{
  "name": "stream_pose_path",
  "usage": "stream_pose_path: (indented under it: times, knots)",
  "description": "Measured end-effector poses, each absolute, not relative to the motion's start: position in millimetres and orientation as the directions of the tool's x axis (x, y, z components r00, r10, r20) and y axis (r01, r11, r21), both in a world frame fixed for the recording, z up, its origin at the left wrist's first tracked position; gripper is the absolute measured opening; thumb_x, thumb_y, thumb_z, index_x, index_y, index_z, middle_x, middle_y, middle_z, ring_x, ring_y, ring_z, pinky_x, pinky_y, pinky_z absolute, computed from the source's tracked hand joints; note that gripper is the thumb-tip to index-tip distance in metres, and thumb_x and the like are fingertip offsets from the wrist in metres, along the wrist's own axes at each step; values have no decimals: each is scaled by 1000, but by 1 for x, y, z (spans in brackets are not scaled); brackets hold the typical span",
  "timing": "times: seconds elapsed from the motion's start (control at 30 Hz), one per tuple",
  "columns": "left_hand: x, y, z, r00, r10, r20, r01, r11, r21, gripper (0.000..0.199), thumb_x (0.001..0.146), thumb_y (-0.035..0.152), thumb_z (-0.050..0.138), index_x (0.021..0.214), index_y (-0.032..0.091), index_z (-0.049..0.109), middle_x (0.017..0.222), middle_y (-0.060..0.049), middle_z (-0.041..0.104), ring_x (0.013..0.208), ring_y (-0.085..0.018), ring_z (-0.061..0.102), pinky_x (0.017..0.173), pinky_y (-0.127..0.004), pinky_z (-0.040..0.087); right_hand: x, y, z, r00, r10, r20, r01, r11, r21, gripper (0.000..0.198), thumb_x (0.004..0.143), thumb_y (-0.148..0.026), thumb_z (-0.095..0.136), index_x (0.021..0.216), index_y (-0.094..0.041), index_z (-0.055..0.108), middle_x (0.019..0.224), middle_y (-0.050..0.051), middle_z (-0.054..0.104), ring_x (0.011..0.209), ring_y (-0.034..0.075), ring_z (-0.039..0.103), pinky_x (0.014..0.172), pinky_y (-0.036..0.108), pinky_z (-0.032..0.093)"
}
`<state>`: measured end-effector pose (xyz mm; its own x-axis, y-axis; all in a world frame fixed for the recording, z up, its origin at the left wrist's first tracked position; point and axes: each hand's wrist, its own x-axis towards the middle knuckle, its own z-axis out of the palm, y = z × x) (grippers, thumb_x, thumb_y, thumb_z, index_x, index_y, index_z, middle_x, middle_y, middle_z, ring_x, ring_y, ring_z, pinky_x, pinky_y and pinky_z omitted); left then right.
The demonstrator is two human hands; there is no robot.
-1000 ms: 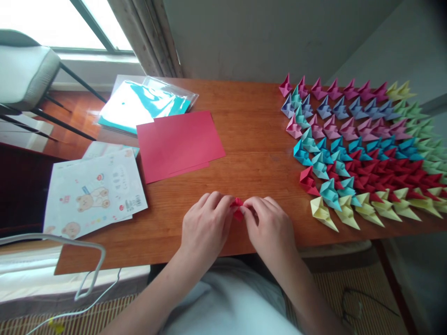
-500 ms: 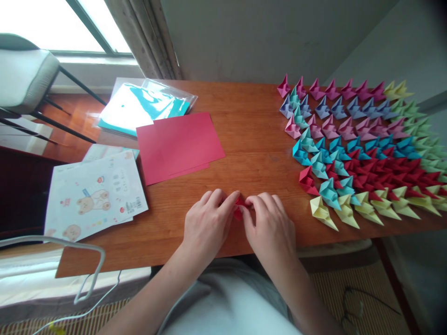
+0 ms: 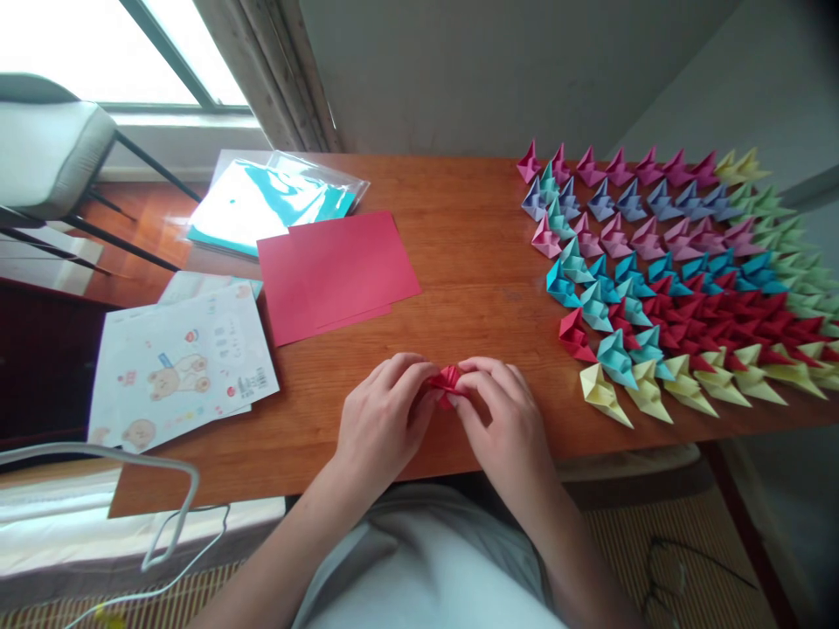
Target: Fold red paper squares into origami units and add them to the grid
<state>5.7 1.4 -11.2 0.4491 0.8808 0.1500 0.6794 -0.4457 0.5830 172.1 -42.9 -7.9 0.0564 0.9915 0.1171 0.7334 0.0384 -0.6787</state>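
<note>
A small piece of folded red paper [image 3: 448,379] is held between both hands near the table's front edge. My left hand [image 3: 386,411] pinches its left side, with thumb and fingers closed on it. On the other side, my right hand [image 3: 502,411] grips it between thumb and fingertips. Parts of the folded paper are hidden behind the fingers. Beyond my left hand lie flat red paper sheets [image 3: 337,271]. To the right of my right hand stand several pale yellow folded paper pieces [image 3: 606,396] in a row, with a red folded piece [image 3: 575,336] behind them.
Rows of folded paper pieces in pink, purple, blue [image 3: 564,284], red and green cover the table's right end. At the left lie a printed bear packet [image 3: 183,362] and a clear sleeve with turquoise paper [image 3: 315,205]. A white bent tube [image 3: 131,455] crosses the lower left.
My left hand's fingers have drawn back slightly to the left, and more of the folded red paper shows between the hands. Both hands still hold it.
</note>
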Motion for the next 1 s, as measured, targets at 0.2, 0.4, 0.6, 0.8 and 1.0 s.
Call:
stream_pose_path:
  times: [0.2, 0.4, 0.6, 0.8, 1.0]
  knots:
    - [4, 1, -5, 403, 897, 179, 421, -356, 834, 5, 92, 17, 62, 92, 20, 66, 94, -5, 72, 85, -15, 68, 77, -26, 54, 178, -41, -3, 71, 994, 87, 449, 46, -892, 10, 93, -17, 61, 93, -25, 68, 109, 4, 73, 103, 20, 68, 90, 34, 55]
    - [11, -6, 1, 347, 928, 138, 206, -219, 954, 7, 89, 15, 67, 83, 18, 66, 89, -5, 69, 80, -15, 65, 72, -24, 54, 173, -45, 3, 145, 986, -80, 38, -86, -996, 13, 90, -28, 69, 102, -25, 67, 113, 7, 74, 105, 22, 71, 94, 39, 58]
    - [18, -20, -2, 288, 958, 7, 146, -51, 988, 19, 89, 18, 68, 104, 20, 59, 90, -2, 66, 78, -13, 64, 72, -24, 54, 170, -47, 1, 172, 965, -196, -150, -171, -974, 25, 86, -28, 75, 108, -25, 65, 107, 5, 75, 100, 19, 71, 93, 35, 58]
    - [13, -16, 7, 411, 885, -219, -64, 268, 961, 25, 95, 33, 63, 114, 17, 61, 86, -5, 69, 76, -14, 66, 66, -24, 54, 183, -43, -1, 32, 964, -263, -167, -255, -953, 24, 83, -34, 77, 103, -23, 72, 102, 4, 75, 91, 19, 71, 84, 33, 60]
    - [10, -9, 7, 453, 832, -321, -85, 398, 913, 34, 87, 33, 74, 113, 14, 64, 76, -5, 72, 67, -14, 68, 58, -21, 52, 185, -41, -1, -42, 964, -264, -200, -267, -943, 26, 83, -33, 77, 107, -23, 71, 103, 4, 73, 94, 18, 70, 86, 33, 59]
